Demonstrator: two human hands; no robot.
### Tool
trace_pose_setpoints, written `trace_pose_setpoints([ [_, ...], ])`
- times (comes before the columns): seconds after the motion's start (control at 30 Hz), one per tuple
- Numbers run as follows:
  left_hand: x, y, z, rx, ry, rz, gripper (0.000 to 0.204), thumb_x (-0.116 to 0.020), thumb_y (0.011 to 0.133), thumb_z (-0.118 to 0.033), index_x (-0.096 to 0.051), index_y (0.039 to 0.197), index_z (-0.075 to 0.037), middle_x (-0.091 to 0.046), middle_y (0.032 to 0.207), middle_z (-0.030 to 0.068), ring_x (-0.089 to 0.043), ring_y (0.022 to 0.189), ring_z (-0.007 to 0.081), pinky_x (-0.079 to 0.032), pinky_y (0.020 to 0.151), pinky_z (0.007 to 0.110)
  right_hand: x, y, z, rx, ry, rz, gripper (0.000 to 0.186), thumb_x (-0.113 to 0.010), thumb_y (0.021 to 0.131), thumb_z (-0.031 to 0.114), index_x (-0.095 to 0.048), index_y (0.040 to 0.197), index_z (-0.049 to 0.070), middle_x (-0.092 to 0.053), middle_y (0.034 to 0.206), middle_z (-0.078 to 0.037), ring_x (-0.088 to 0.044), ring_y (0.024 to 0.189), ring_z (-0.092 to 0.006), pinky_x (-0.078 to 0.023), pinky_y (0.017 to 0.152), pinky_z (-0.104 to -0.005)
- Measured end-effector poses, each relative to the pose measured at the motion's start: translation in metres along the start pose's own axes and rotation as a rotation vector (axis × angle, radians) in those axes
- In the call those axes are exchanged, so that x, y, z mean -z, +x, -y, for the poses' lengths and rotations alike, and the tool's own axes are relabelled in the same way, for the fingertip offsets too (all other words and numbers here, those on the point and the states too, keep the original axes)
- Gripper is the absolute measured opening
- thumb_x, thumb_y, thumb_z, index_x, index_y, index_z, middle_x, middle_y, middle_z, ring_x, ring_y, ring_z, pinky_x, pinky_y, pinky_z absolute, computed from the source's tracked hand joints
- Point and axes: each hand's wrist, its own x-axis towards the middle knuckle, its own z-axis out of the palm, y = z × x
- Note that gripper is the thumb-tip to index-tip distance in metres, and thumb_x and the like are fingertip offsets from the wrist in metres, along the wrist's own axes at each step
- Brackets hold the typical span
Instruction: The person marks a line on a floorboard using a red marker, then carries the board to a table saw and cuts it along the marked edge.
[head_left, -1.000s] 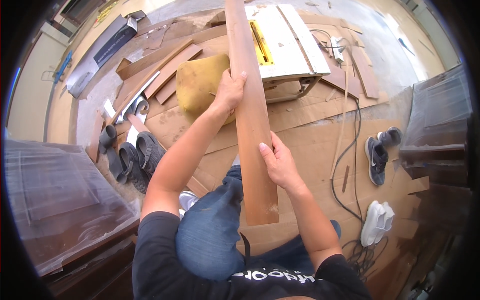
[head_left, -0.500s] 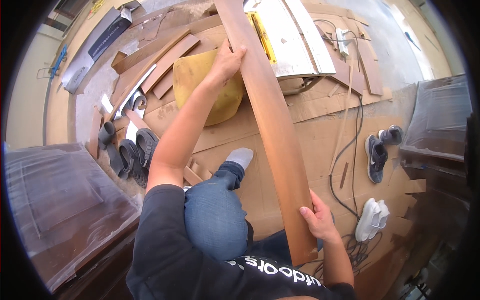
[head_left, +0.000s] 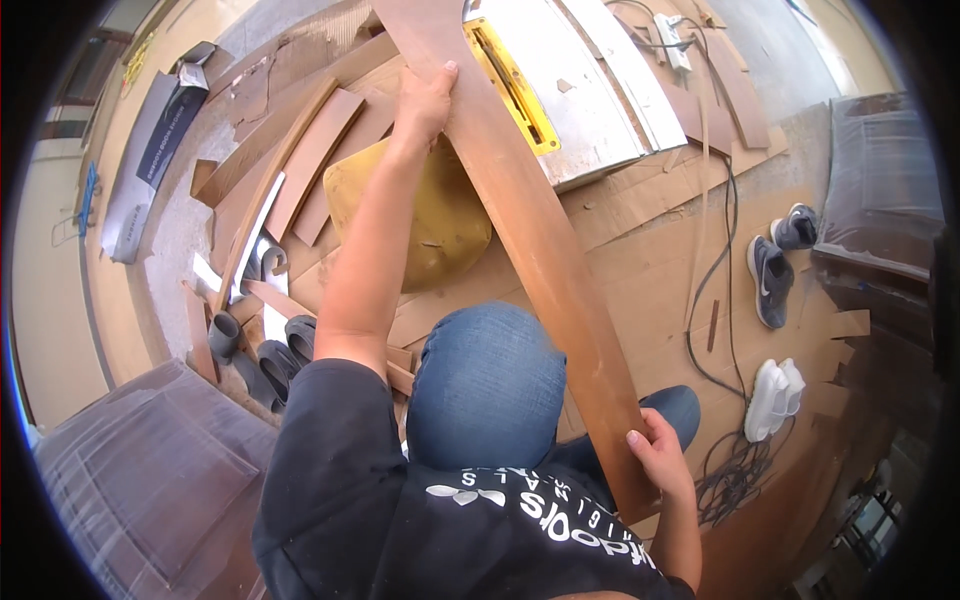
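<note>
A long brown wooden board slants from the top of the view down to my lap at the lower right. My left hand grips its left edge toward the far end, thumb over the top face. At the near end my right hand clasps the right edge, thumb on top, fingers partly hidden beneath. The board passes beside a white table saw with a yellow blade insert. Under my left forearm is a yellow plastic stool or container, partly covered; its kind is unclear.
Wooden offcuts and a long box lie at the left. A power strip with a black cable runs down the right, near dark shoes and white shoes. Plastic-wrapped furniture flanks me on cardboard flooring.
The board's far end has shifted left and its near end right, with both hands still on it. My left knee has come up, hiding the socked foot. The whole view has shifted somewhat.
</note>
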Motion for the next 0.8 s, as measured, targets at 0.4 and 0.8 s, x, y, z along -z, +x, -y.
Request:
trace_pose_setpoints([
  [0.4, -0.005, 0.011, -0.004, 0.019, 0.119, -0.061, 0.055, -0.073, 0.097, -0.034, -0.056, 0.131, 0.006, -0.068, 0.124, 0.0182, -0.067, 0.108, 0.0249, -0.054, 0.093, 0.037, -0.008, 0.039, 0.016, -0.025, -0.14, -0.03, 0.028, -0.073, 0.096, 0.016, -0.064, 0.116, -0.003, -0.072, 0.106, -0.006, -0.063, 0.097, -0.0125, -0.052, 0.087, -0.0293],
  [0.8, -0.012, 0.004, -0.005, 0.0, 0.197, -0.068, 0.062, -0.074, 0.094, -0.041, -0.056, 0.13, 0.006, -0.049, 0.138, 0.0252, -0.057, 0.125, 0.037, -0.05, 0.105, 0.044, -0.031, 0.069, 0.054, 0.189, -0.278, -0.021, 0.049, -0.068, 0.1, 0.018, -0.055, 0.142, -0.004, -0.073, 0.121, -0.01, -0.066, 0.112, -0.0165, -0.051, 0.099, -0.0313],
])
